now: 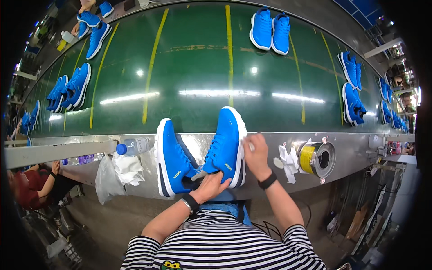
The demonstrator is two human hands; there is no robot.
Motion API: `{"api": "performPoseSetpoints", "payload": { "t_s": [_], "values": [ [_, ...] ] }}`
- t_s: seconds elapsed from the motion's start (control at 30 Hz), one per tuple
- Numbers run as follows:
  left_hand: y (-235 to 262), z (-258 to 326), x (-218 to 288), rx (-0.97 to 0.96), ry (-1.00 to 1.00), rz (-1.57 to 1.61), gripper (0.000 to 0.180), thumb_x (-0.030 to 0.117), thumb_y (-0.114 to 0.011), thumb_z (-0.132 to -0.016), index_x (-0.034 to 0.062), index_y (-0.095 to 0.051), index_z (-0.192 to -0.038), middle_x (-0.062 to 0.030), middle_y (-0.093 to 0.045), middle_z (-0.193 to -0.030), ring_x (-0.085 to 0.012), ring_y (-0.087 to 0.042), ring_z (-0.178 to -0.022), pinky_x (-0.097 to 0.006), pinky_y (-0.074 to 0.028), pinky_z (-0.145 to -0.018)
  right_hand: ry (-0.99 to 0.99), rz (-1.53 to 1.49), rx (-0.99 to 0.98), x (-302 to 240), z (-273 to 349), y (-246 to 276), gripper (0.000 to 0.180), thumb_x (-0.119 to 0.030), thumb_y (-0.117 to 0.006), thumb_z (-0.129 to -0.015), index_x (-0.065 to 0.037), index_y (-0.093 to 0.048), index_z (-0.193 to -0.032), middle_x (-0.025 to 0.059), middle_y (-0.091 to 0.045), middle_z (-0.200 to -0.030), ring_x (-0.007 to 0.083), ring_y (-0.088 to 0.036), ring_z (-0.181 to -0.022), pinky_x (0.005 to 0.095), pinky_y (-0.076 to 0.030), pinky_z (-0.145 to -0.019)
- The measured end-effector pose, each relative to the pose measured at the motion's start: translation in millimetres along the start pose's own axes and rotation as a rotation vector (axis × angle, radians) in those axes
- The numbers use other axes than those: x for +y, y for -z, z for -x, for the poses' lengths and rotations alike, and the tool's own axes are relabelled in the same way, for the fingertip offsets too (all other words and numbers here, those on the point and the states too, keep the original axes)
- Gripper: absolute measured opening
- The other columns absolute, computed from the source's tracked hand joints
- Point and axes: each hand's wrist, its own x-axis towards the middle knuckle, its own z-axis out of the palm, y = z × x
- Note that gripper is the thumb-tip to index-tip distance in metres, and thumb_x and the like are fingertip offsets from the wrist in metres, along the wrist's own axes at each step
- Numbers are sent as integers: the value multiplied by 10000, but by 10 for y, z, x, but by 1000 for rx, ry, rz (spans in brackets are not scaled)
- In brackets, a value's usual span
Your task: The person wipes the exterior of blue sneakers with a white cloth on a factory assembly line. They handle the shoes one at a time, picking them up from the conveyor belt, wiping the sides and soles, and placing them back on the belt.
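Two blue sneakers with white soles lie on their sides in front of me, toes pointing away. My left hand [209, 186] grips the right-hand sneaker [225, 150] at its heel opening, with fingers inside the collar. Against the white sole edge of that same shoe, my right hand [256, 155] has its fingers curled together; whatever they pinch, if anything, is too small and blurred to make out. The left-hand sneaker [171, 157] rests on the metal ledge [270, 180] with its toe over the green belt, and no hand holds it.
Beyond the ledge runs a green conveyor belt [193, 67] with yellow lines, carrying a far pair of blue sneakers [271, 31] and several others. A capped bottle [132, 147] and crumpled white paper [128, 168] are left; a round tin [321, 159] is right. Another person's arm [47, 184] shows far left.
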Motion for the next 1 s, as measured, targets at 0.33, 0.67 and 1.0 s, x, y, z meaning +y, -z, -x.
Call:
{"api": "performPoseSetpoints", "payload": {
  "t_s": [0.33,0.67,1.0],
  "values": [
    [101,14,12,-64,45,35,344,299,-601,-854,-27,-497,-814,-253,-574,-761,-426,-566,-722,-483,-447,-658,58,82,-219,24,-780,-463,67,-51,-652,-719,-56,-606,-767,136,-542,-785,339,-534,-814,430,-426,-714],
    [148,159,-7,2,82,127,357,285,-608,-863,-41,-471,-911,-255,-575,-816,-425,-558,-787,-450,-449,-708,228,267,-260,-333,-428,-348,38,-97,-632,-777,-75,-601,-780,107,-516,-777,302,-499,-792,406,-370,-705],
    [757,907,125,297,-92,-7,543,86,-663,-761,-42,-416,-1227,-247,-478,-1140,-393,-478,-1041,-429,-386,-927,-27,-261,-320,-1149,16,-568,109,-29,-636,-789,-28,-617,-897,121,-597,-857,288,-600,-772,345,-463,-667]
  ]
}}
